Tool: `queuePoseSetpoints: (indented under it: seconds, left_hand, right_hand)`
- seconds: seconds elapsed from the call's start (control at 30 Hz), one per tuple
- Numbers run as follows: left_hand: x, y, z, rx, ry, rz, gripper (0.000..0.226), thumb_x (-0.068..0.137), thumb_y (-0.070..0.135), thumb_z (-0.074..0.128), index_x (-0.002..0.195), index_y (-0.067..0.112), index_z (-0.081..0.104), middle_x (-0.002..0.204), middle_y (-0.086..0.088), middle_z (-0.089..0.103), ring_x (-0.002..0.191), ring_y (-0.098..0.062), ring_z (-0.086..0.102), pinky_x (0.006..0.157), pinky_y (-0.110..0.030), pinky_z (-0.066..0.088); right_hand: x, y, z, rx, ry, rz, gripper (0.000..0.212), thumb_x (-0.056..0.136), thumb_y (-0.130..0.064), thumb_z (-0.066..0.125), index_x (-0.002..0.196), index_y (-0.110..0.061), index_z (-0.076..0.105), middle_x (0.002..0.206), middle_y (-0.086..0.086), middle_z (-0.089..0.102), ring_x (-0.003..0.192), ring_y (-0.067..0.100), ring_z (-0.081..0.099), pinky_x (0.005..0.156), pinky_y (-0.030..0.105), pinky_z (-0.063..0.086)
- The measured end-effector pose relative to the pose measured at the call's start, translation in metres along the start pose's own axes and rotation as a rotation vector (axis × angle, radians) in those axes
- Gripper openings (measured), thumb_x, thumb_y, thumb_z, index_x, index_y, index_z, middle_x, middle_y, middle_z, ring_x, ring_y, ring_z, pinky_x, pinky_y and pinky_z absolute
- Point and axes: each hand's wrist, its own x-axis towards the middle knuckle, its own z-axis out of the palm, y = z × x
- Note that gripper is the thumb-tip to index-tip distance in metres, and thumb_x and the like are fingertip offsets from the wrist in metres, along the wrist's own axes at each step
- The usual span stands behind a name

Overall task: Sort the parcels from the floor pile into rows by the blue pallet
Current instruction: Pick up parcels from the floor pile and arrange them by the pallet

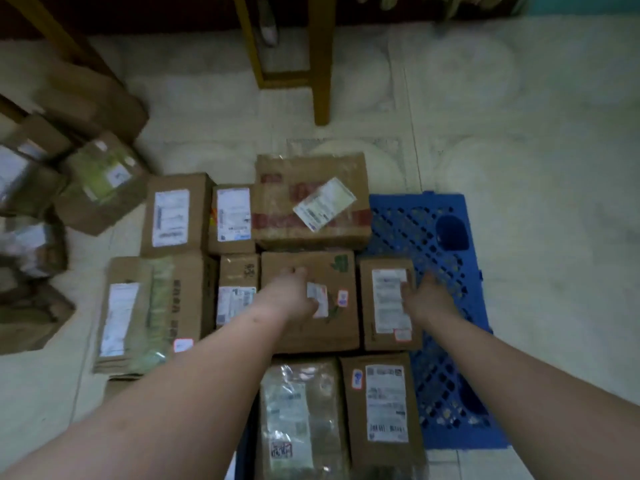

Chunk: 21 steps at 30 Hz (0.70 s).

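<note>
A pale tiled floor [519, 133] fills the view from above. On it lies a blue pallet [446, 341], a plastic lattice, at the right of a block of cardboard parcels set side by side in rows. A loose pile of parcels [69, 188] sits tumbled at the far left, apart from the rows. Wooden furniture legs [320, 64] stand at the top.

The largest sorted parcel, a wide box [311, 199] with red tape and a tilted label, lies at the far end, touching the pallet's corner. Below it sits a square box [311, 303] with a green mark, and just to its right a narrow box [388, 303] with a long white label, resting on the pallet's left edge.

Two bare forearms reach in from the bottom. The left hand [294, 296] rests on top of the square box, fingers curled downward; whether it grips anything cannot be told through the blur. The right hand [429, 299] is at the narrow box's right edge, over the pallet, fingers bent against that side.
</note>
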Motion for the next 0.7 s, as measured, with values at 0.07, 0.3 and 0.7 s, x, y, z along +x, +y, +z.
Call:
queuePoseSetpoints:
  seconds: [0.07,0.3,0.7]
  left_hand:
    - [-0.029,-0.009,-0.051,-0.023,0.093,-0.017,0.064,0.093,0.032,0.055,0.150,0.017,0.029,0.149,-0.013,0.035,0.131,-0.032,0.044,0.102,-0.040,0.045]
    - [-0.158,-0.105,-0.200,-0.157,0.363,-0.118,0.060,0.093,0.035,0.053,0.146,0.013,0.036,0.141,-0.018,0.043,0.131,-0.036,0.044,0.108,-0.041,0.038]
    - [-0.310,-0.464,-0.262,-0.249,0.383,-0.338,0.061,0.089,0.045,0.057,0.141,0.019,0.039,0.136,-0.013,0.044,0.131,-0.036,0.040,0.106,-0.046,0.040]
  right_hand:
    - [-0.022,-0.069,-0.035,-0.118,0.061,-0.120,0.074,0.098,-0.058,0.029,0.156,-0.015,0.012,0.155,0.017,0.030,0.135,0.039,0.040,0.104,0.050,0.044]
    - [-0.188,-0.359,-0.094,-0.165,0.108,-0.544,0.069,0.099,-0.057,0.026,0.156,-0.019,0.016,0.158,0.014,0.029,0.143,0.036,0.030,0.115,0.050,0.029]
    - [-0.422,-0.642,0.118,-0.209,0.046,-0.831,0.073,0.096,-0.065,0.023,0.157,-0.025,0.014,0.162,0.006,0.023,0.148,0.030,0.021,0.118,0.051,0.023]
